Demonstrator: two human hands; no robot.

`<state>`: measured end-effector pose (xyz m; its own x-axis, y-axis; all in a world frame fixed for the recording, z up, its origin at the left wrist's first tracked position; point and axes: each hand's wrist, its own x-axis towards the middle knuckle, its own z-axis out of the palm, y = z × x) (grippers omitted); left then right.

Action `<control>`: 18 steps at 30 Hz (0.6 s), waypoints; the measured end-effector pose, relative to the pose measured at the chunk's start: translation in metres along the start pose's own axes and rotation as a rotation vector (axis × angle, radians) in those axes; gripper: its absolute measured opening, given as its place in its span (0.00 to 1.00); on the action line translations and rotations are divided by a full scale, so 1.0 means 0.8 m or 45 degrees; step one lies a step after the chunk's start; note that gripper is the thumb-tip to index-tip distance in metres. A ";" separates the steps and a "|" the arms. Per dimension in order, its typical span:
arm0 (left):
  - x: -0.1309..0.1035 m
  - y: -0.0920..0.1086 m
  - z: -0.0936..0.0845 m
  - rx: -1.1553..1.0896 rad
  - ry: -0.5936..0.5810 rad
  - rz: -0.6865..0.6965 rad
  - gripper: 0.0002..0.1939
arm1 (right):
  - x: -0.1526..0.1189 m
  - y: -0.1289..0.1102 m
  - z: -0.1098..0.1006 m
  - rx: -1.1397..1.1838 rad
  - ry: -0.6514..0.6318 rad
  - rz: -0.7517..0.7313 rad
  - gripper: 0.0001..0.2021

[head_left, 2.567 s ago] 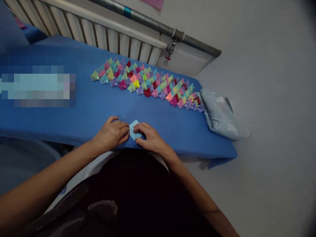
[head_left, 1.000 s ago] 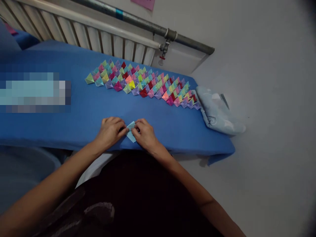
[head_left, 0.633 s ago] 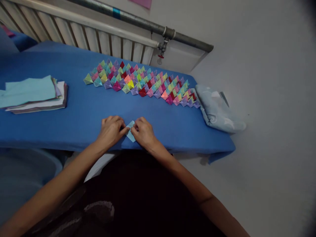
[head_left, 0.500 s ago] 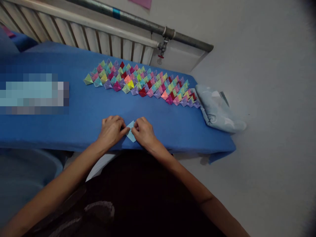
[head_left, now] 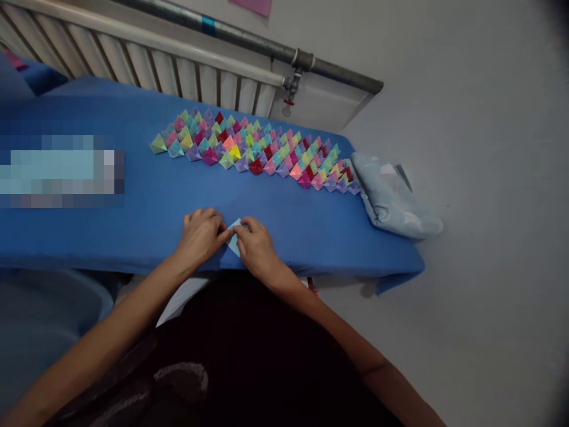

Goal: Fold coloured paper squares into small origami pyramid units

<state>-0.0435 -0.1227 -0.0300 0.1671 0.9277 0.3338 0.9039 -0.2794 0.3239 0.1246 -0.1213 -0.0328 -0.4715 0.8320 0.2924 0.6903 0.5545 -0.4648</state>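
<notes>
Can make out no text, label, brand or number; on the dark shirt (head_left: 267, 350), well below the grey pipe (head_left: 249, 40), can see only pale marks (head_left: 182, 375) (too dim to read).

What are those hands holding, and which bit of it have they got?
A pale blue paper. The left hand holds its left corner; the right hand is on its right side, but whether pinching or just pressing, I can't tell.

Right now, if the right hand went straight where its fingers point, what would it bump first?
Probably the left hand. The right hand is on the light-blue paper, fingers pointing across toward the left one, though depth there is hard to judge.
</notes>
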 end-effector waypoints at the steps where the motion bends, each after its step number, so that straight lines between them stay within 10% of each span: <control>1: 0.000 0.000 0.000 0.004 -0.009 -0.007 0.18 | -0.002 -0.002 0.000 -0.023 -0.002 -0.023 0.14; 18: -0.004 0.007 -0.016 -0.034 -0.207 -0.337 0.09 | -0.006 -0.009 -0.017 -0.344 -0.290 -0.288 0.18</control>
<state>-0.0443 -0.1305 -0.0185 -0.0096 0.9960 0.0892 0.9142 -0.0274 0.4044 0.1291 -0.1290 -0.0190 -0.7161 0.6806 0.1551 0.6603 0.7325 -0.1654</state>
